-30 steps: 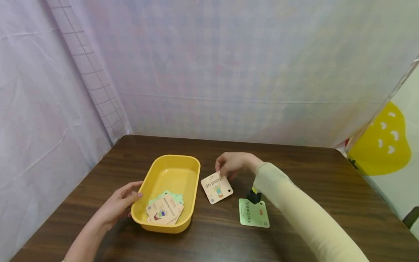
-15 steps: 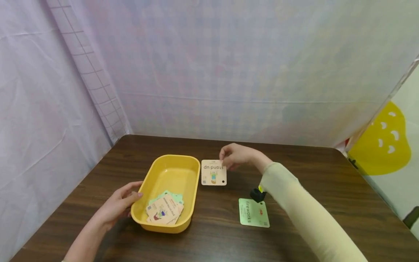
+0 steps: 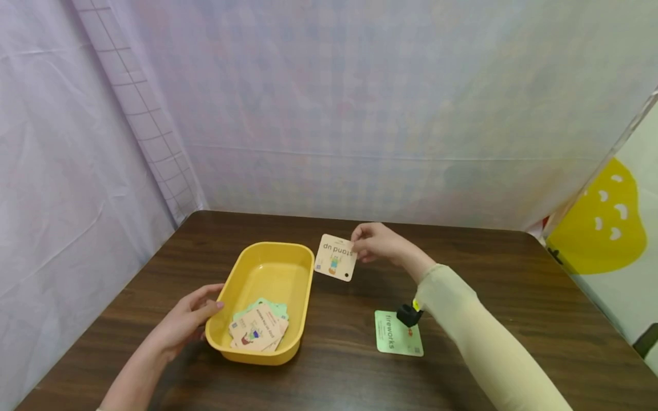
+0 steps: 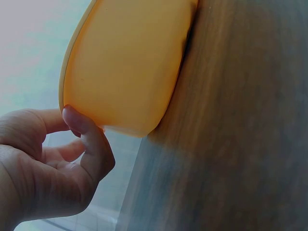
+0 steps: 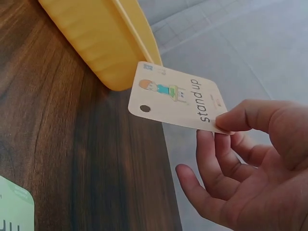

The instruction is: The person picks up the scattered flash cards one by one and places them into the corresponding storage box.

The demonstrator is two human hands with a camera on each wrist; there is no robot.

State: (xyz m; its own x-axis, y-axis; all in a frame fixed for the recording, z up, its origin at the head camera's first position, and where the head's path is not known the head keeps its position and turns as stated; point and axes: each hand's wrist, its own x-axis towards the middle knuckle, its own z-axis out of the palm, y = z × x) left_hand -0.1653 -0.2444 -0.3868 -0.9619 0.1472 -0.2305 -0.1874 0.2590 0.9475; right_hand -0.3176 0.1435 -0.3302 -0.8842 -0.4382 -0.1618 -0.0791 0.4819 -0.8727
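A cream "stand up" flashcard (image 3: 335,258) is pinched at one corner between the thumb and fingers of my right hand (image 3: 377,244). In the right wrist view the flashcard (image 5: 175,98) is held above the table, a punched hole at one corner. It overlaps the right rim of a yellow plastic bin (image 3: 277,274) in the head view. My left hand (image 3: 190,317) grips the bin's near left rim, with the thumb over the edge; the left wrist view shows fingers against the outer wall. Several cream and green flashcards (image 3: 259,328) lie piled in the bin's near end.
A green "fireworks" flashcard (image 3: 393,339) lies on the dark wood table (image 3: 339,377), under the black wrist camera (image 3: 409,314) in the head view. A pale curtain (image 3: 360,114) hangs behind the table's far edge, another at the left.
My right hand has lifted the "stand up" flashcard off the table, moving it away from me and turning it. My left hand and the bin have stayed put.
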